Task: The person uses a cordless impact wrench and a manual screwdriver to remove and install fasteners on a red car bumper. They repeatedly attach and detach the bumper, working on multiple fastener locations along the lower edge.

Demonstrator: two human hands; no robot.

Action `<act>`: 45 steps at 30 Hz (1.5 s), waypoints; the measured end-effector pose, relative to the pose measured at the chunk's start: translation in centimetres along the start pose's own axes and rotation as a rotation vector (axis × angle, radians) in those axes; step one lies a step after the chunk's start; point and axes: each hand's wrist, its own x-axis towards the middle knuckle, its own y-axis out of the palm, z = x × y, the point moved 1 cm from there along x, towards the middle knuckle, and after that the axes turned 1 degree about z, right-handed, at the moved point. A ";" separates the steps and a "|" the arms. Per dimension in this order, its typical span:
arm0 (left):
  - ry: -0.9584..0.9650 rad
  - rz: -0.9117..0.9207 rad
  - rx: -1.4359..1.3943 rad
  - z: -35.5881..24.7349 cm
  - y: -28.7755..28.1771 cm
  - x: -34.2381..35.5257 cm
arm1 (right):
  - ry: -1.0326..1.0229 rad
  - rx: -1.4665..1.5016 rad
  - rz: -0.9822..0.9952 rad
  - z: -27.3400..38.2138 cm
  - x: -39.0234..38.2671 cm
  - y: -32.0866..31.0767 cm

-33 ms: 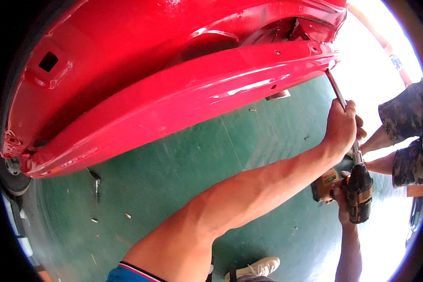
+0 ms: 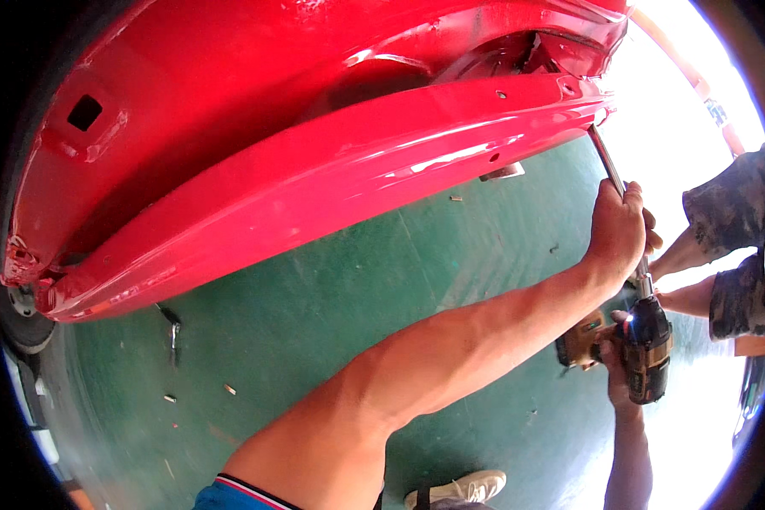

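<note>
Left hand (image 2: 618, 228) clasped round long shaft (image 2: 608, 161), tip at panel (image 2: 314, 170) lower edge, right end — right hand (image 2: 616, 361) grips drill (image 2: 648, 348). Fastener hidden; driving seemingly underway, unfinished.

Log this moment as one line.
left hand: grips extension bar | right hand: holds drill | bar tip: at red panel edge

No packages, labels, signs or screens can be made out anywhere in the view.
</note>
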 end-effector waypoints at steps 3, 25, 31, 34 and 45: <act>-0.037 -0.035 0.001 -0.1 0.2 0.2 | 0.029 0.371 -0.049 0.9 0.6 2.9; -0.032 -0.013 -0.104 0.9 0.2 1.7 | -0.010 0.265 -0.217 -3.6 0.7 4.3; 0.003 -0.013 -0.093 0.6 0.1 1.5 | -0.075 0.203 -0.186 -2.5 1.3 4.2; -0.014 -0.025 0.003 -0.1 -0.1 1.1 | -0.030 0.190 -0.180 -2.0 1.3 4.0; -0.006 0.015 -0.077 0.4 -0.2 1.2 | -0.095 0.153 -0.167 -2.7 1.3 3.5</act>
